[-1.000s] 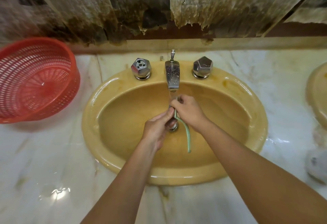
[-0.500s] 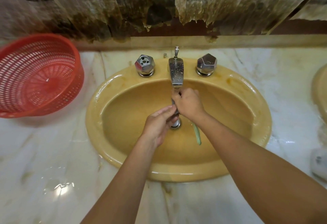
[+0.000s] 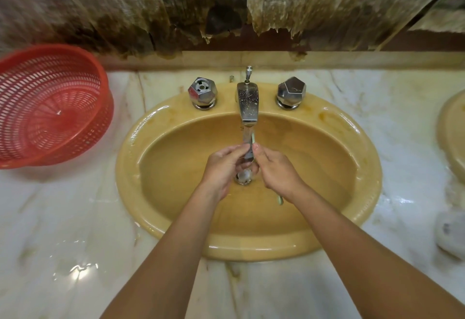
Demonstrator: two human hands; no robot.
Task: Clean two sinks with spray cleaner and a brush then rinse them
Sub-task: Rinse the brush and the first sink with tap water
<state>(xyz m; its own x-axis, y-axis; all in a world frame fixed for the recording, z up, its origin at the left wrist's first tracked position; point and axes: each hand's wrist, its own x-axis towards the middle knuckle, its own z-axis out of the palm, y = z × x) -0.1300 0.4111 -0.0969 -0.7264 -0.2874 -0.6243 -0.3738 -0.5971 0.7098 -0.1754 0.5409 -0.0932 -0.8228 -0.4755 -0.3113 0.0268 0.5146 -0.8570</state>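
Glossy ceramic, wet marble, pitted chrome.

The mustard-yellow sink (image 3: 173,220) around both hands looks like glazed ceramic, smooth and shiny. Just beyond the fingertips, the metal spout (image 3: 247,102) is chrome, speckled with droplets or spots; the faceted knobs (image 3: 202,92) flanking it are polished metal. The bench (image 3: 63,230) is veined marble, glossy and wet. Far left of the left hand (image 3: 221,167), the red basket (image 3: 50,107) is perforated plastic.

Warm dim light, glare on the wet countertop (image 3: 75,268), blurred, bowed edges.
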